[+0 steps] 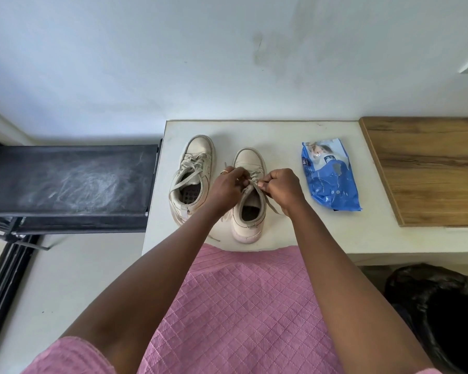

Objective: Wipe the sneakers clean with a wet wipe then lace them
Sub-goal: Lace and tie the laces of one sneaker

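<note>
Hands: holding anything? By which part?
Left hand and right hand each pinch the lace of the nearer sneaker, close to its top eyelets.

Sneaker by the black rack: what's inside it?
Inside that sneaker, only a dark insole with a grid of holes shows. The tongue and loose laces cover the toe end, so anything further in cannot be seen.

Matt smooth sneakers (249,190) with woven laces (250,184), glossy plastic wipes pack (330,179), grained wood board (427,168).
</note>
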The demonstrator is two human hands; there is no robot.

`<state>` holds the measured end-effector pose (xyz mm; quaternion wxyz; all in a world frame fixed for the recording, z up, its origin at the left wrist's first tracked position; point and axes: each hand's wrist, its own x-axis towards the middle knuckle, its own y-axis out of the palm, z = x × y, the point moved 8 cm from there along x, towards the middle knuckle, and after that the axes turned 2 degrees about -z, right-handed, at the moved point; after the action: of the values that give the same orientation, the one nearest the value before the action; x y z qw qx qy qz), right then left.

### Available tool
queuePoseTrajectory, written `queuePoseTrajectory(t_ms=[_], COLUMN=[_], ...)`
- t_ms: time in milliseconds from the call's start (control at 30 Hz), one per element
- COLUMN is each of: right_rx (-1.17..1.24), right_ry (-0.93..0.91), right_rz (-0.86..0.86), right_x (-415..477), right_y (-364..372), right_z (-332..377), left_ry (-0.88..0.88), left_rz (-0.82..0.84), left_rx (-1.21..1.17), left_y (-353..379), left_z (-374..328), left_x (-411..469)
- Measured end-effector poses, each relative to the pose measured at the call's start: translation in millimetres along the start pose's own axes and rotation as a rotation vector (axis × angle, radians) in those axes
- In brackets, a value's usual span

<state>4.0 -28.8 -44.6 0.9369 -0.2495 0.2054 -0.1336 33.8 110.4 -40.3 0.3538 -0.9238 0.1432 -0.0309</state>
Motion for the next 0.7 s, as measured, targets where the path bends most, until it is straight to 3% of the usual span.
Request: queuePoseTrajectory(t_ms=[167,267,367,700], right_rx=[-0.016,-0.250,-0.399,-0.509], right_ry=[-0.004,-0.105,-0.190,-0.287], right_rz=[-0.024,0.001,-0.010,-0.109], right_x=[-1.7,-7.9,-10.2,-18.2], right_y=[-2.4,-1.5,-1.7,-4.3], right_z=[0.5,14.3,24.4,21.1], left_ry=[-0.065,-0.115,-0.121,-0.193], left_rz=[-0.039,-0.058,-0.013,0.025], left_rx=[-0.013,-0.035,0.104,0.055], left_y=[-5.5,-4.1,0.8,-9.7], left_z=[8.9,16.0,7.4,6.8], left_x=[-15.9,-22.8,-19.8,-20.3])
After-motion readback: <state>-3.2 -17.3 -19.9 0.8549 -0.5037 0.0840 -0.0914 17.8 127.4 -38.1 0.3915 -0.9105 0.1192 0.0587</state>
